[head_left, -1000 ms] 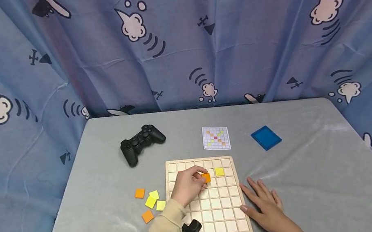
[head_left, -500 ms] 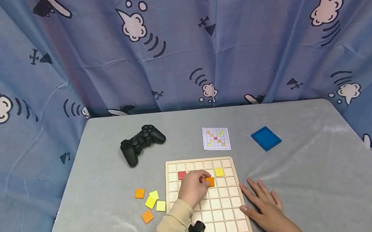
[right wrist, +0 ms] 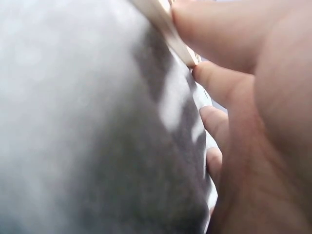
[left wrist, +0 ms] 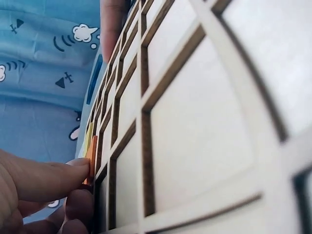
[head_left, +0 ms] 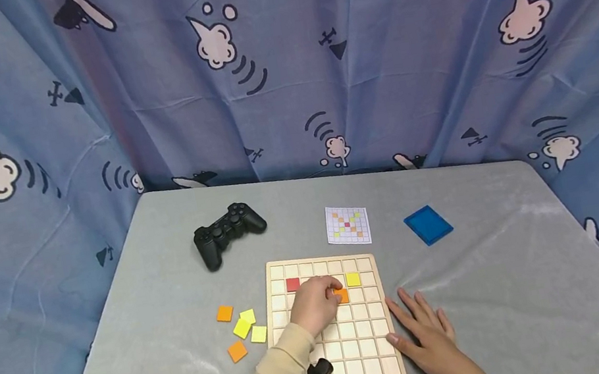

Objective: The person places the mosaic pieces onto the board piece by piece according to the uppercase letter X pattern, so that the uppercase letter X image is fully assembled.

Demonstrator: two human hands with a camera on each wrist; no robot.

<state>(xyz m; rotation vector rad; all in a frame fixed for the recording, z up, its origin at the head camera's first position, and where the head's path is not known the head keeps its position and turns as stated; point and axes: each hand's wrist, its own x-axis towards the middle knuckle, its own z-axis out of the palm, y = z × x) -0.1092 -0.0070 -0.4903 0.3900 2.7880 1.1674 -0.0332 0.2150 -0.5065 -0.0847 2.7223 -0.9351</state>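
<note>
A wooden grid board [head_left: 366,362] lies on the grey table. My left hand [head_left: 315,303] rests over the board's upper rows and pinches an orange tile [head_left: 342,296], which sits in a cell just below and left of a yellow tile [head_left: 353,279]. A red tile [head_left: 292,284] lies in the second row, left of that hand. In the left wrist view the fingertips [left wrist: 73,170] press the orange tile [left wrist: 91,152] edge-on against the board [left wrist: 195,131]. My right hand [head_left: 429,332] lies flat on the cloth with its thumb against the board's right edge [right wrist: 161,22].
Loose orange and yellow tiles [head_left: 242,328] lie left of the board. A black game controller [head_left: 228,231], a printed pattern card [head_left: 347,224] and a blue lid [head_left: 428,224] lie behind it. Blue patterned curtains close in the table [head_left: 521,281] on three sides.
My left hand slid right and slightly toward me with the orange tile, uncovering the red tile in the second row. The right hand has not moved.
</note>
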